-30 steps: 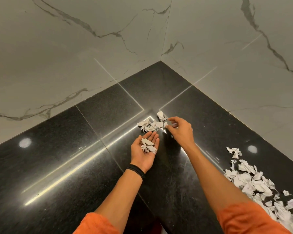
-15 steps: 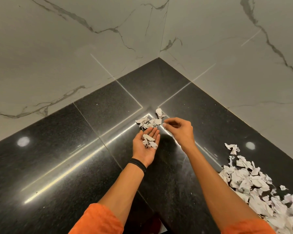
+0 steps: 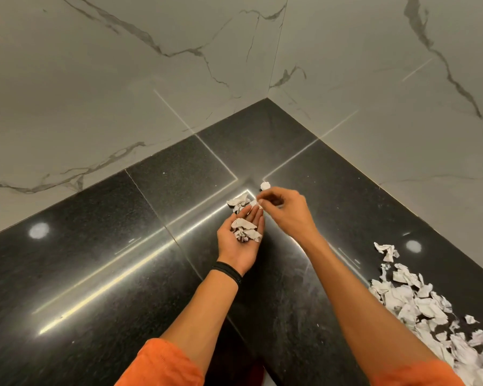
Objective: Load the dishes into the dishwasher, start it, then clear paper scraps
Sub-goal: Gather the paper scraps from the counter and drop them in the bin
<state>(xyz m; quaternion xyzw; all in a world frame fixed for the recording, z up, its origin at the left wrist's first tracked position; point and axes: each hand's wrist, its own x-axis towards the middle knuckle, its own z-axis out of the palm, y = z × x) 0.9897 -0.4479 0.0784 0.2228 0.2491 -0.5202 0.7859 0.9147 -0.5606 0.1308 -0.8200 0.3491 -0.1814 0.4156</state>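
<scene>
Cupping scraps (image 3: 246, 231), the left hand (image 3: 239, 252) lies palm-up, fingers straight; beside it, the right hand (image 3: 286, 215) pinches a scrap (image 3: 255, 202); counter (image 3: 123, 260) corner beyond.

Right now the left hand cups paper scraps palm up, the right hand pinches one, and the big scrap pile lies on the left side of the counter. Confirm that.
Wrong side: the head view shows the big scrap pile on the right side of the counter. The left hand does cup paper scraps and the right hand pinches one.

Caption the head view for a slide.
Right hand pinches a paper scrap; left hand cups gathered scraps over black counter.
</scene>
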